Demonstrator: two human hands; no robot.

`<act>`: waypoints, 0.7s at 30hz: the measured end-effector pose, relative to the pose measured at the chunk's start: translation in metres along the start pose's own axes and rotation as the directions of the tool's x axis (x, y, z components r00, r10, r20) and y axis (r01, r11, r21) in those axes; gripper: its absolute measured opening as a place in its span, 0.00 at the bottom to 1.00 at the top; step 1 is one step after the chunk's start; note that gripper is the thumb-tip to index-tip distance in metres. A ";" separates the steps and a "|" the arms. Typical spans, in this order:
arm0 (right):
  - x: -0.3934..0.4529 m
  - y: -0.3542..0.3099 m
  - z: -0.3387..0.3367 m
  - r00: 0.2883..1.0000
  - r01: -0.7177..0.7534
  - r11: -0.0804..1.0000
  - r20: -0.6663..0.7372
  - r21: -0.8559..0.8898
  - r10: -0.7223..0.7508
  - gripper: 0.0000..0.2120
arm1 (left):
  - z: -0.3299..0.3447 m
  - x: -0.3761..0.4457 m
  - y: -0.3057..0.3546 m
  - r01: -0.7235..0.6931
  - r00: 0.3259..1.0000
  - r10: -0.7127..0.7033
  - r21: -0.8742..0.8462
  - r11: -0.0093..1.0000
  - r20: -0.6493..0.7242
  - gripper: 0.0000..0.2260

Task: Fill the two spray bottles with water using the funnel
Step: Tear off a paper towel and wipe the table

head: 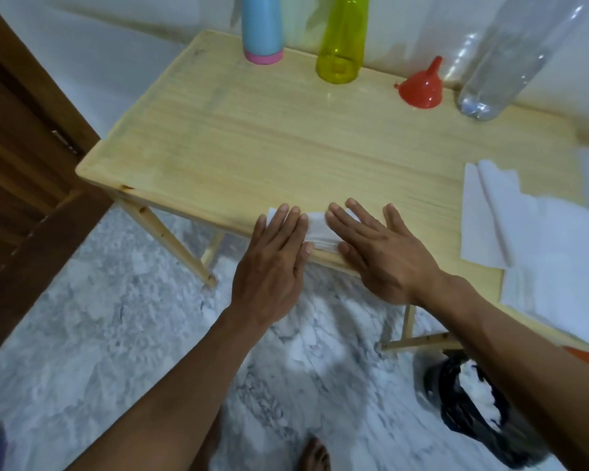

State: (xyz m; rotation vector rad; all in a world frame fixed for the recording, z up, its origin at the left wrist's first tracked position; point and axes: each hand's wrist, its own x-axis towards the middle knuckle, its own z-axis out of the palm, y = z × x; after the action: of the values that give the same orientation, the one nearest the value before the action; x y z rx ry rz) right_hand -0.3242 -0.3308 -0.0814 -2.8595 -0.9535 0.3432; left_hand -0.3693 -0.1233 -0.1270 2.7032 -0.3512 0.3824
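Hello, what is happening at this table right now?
A person presses both the left hand and the right hand flat on a folded white tissue at the table's near edge. The red funnel, blue bottle, yellow-green bottle and clear bottle stand untouched at the back.

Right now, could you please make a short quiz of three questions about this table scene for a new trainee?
1. True or false: the red funnel sits in the neck of a bottle.
2. What do the left hand and the right hand press flat at the table's near edge?
A) a folded white tissue
B) the funnel
C) a bottle cap
3. Which stands nearest the funnel: the blue bottle, the yellow-green bottle or the clear bottle?

Key
1. False: it rests mouth down on the table.
2. A, the folded white tissue.
3. The clear bottle.
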 end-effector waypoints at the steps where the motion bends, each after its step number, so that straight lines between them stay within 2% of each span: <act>1: -0.009 0.006 0.001 1.000 -0.009 1.000 -0.003 -0.006 0.009 0.30 | 0.004 0.000 0.009 -0.015 1.000 0.015 0.001 1.000 -0.003 0.21; 15: -0.119 0.045 0.027 0.971 -0.215 0.947 -0.154 -0.238 0.182 0.27 | 0.040 -0.001 0.100 -0.266 0.964 0.265 0.011 0.964 0.021 0.20; 18: -0.132 0.039 0.030 0.961 -0.270 0.936 -0.117 -0.225 0.249 0.27 | 0.041 0.002 0.106 -0.278 0.959 0.280 -0.043 0.960 0.043 0.19; 21: -0.142 0.025 0.019 0.943 -0.332 0.938 -0.017 -0.099 0.332 0.28 | 0.026 0.001 0.115 -0.261 0.954 0.273 -0.105 0.959 0.121 0.19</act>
State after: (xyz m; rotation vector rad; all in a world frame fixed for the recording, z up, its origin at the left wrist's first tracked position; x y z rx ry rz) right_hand -0.4248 -0.4353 -0.0787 -3.1121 -0.4947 0.3309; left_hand -0.3966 -0.2366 -0.1112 2.6055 -0.7607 0.2518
